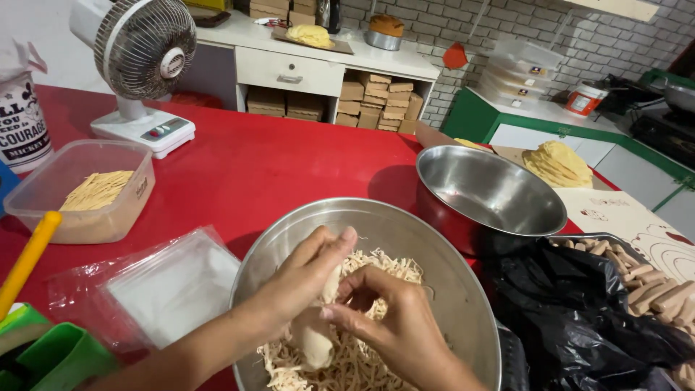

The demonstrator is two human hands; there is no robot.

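A large steel bowl (434, 253) on the red table holds a heap of pale thin strips (376, 268). Over it, my left hand (304, 279) grips a pale, sausage-shaped roll (316, 340) that points down toward me. My right hand (394, 326) pinches at the roll's side, its fingers touching both the roll and the left hand. Strips cling around the roll. The lower part of the bowl is hidden under my hands and forearms.
An empty steel bowl (492, 188) stands behind, right. A tray of finished rolls (651, 286) lies beside a black plastic bag (579, 311). On the left are a plastic tub of strips (79, 192), clear plastic bags (159, 286), a white fan (145, 51) and green containers (51, 355).
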